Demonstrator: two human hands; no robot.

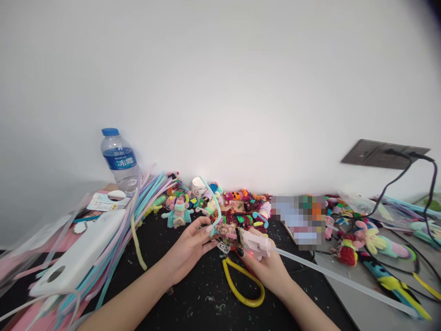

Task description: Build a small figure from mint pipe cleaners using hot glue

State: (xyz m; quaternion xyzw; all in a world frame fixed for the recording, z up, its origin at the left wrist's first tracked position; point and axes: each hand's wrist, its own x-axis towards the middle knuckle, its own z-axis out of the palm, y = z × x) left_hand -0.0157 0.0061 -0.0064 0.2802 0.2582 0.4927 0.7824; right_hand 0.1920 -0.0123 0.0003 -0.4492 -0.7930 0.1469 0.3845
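Observation:
My left hand [186,250] pinches the lower end of a bent light-blue pipe cleaner [217,208] between thumb and fingers. My right hand [270,269] is wrapped round a pale pink hot glue gun [257,244], its grimy nozzle pointing left at the pipe cleaner's lower end. Whether the two touch is unclear. A long translucent glue stick [344,280] juts from the gun's back toward the lower right. Below the hands, a cutting tool with a yellow loop handle [245,302] lies on the black mat [196,299], partly hidden by my right hand.
Several fuzzy pipe-cleaner figures [178,215] line the wall, with a paper cup [199,187] among them. At left are a water bottle [119,158] and a bundle of pastel pipe cleaners [117,243]. A pixelated panel [299,220], more figures and black cables [387,189] occupy the right.

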